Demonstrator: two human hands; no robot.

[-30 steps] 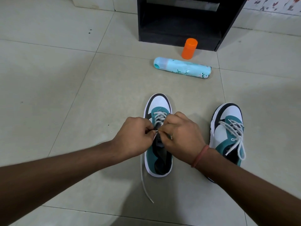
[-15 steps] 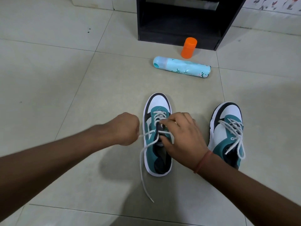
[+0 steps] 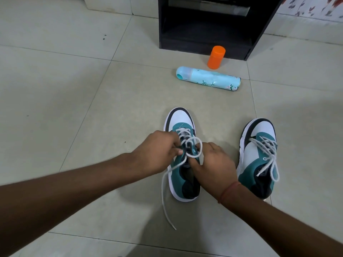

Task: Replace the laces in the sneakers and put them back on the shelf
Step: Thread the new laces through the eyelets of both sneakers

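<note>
Seated over a tiled floor (image 3: 55, 89), a person works the white lace (image 3: 191, 147) of the nearer sneaker (image 3: 182, 164), which stands toe-away and heel-toward the wearer, its long axis running straight out from the body. The left hand (image 3: 157, 153) sits just left of the eyelet row with fingers curled, pinching the lace where it forms a round loop above the tongue; the right hand (image 3: 215, 164) lies on the shoe's right flank, fingers bent in against the lace at the loop's lower edge (whether it truly pinches the strand or only pins it is hard to tell from this angle). One free end trails off the left side of the shoe and down across the floor toward the camera, nearer the left hand than the right. The second sneaker (image 3: 258, 160), already laced and bowed, stands well apart to the right, parallel to the first. Beyond both, the black shelf (image 3: 204, 43) waits, with an orange cap (image 3: 216, 57) and a pale-blue spray can (image 3: 207, 78) lying crosswise in front of it
</note>
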